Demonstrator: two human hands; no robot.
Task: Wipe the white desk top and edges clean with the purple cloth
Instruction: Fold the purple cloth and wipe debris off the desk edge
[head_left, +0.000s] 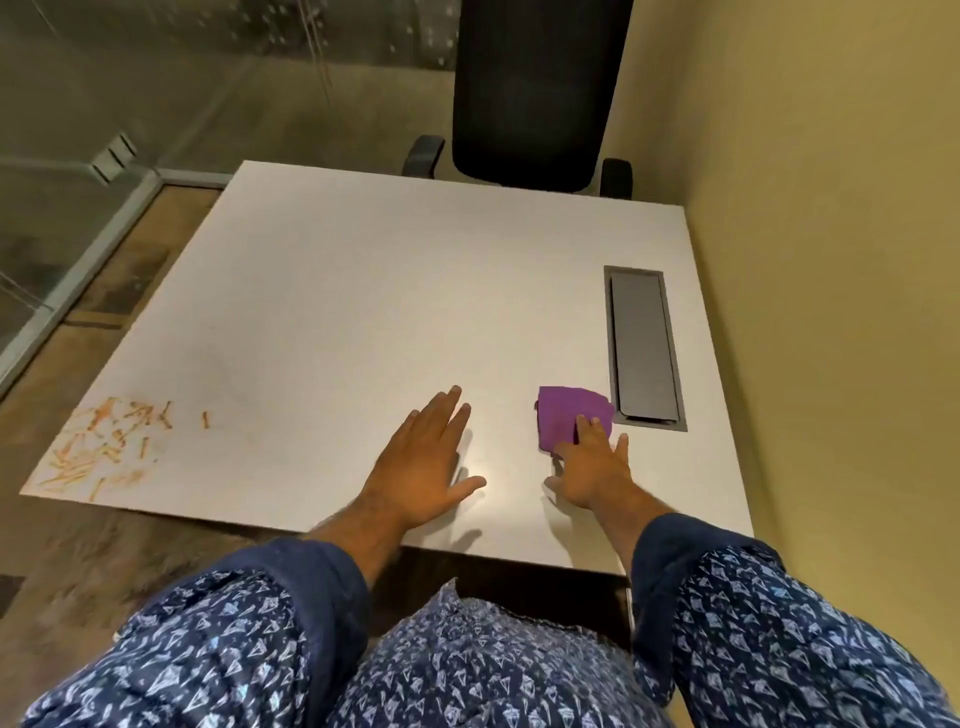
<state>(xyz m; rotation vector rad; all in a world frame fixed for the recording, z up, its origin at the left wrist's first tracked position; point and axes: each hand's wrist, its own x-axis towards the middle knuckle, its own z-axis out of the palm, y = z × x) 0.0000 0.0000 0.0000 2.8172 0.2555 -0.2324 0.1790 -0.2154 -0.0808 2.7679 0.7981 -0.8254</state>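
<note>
White desk (363, 291), seen from above: yellow wall along its right side, glass partition (78, 171) w/ metal frame at far left, wood-look floor to the left and near. One black office chair (524, 88) stands at the far edge, its 2 armrests just beyond the desk. One grey cable-tray lid (643, 348) is set flush into the top near the right edge. Orange marks (104, 447), many short streaks, cover the near-left corner. One purple cloth (563, 415) lies folded near-right, just left of the lid's near end. Right hand (592, 467) rests flat on the cloth's near part, fingers spread, not gripping. Left hand (421, 462) lies flat and open on bare top, holding nothing. Centre and far-left of the top lie clear; left and near edges border open floor.
</note>
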